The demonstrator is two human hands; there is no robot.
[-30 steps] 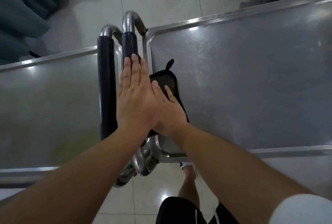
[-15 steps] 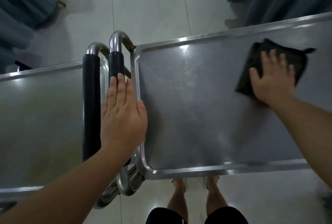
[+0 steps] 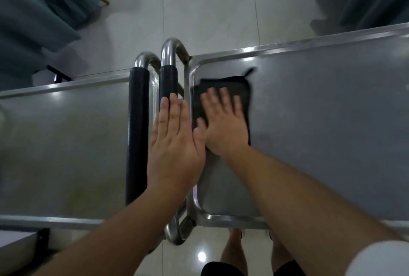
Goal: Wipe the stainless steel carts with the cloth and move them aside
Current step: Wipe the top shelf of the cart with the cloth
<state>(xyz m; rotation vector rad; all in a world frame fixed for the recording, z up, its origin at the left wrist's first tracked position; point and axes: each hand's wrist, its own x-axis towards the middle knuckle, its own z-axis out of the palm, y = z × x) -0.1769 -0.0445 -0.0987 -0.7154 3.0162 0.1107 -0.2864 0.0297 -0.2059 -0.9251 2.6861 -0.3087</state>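
Head view: looks straight down on two stainless steel carts standing end to end, their handles side by side in the middle.
Right cart [image 3: 321, 120]: its flat steel top with a raised rim fills the right half of the view.
Left cart [image 3: 62, 142]: its top fills the left half; the surface looks duller and faintly streaked.
Handles: the left cart's black padded handle [image 3: 137, 134] and the right cart's black padded handle [image 3: 168, 80] run parallel, just beside each other, each ending in a bent steel tube.
Cloth [image 3: 223, 85]: black, folded flat, with a small loop at its far right corner; it lies on the right cart's top, in the far left corner just inside the rim.
Right hand [image 3: 223, 125]: lies flat on the cloth, fingers straight and spread, pressing it against the steel; the fingers are slightly blurred.
Left hand [image 3: 174, 142]: rests flat over the right cart's handle, fingers straight and together, thumb side just beside the right hand; nothing is held in this grip.
Person: bare forearms reach in from below; a white sleeve [image 3: 380, 258] shows at the lower right, and dark shorts and bare legs below the carts.
Floor [image 3: 210, 10]: pale glossy tiles.
Surroundings: teal fabric [image 3: 33, 10] at the top left and dark fabric at the top right.
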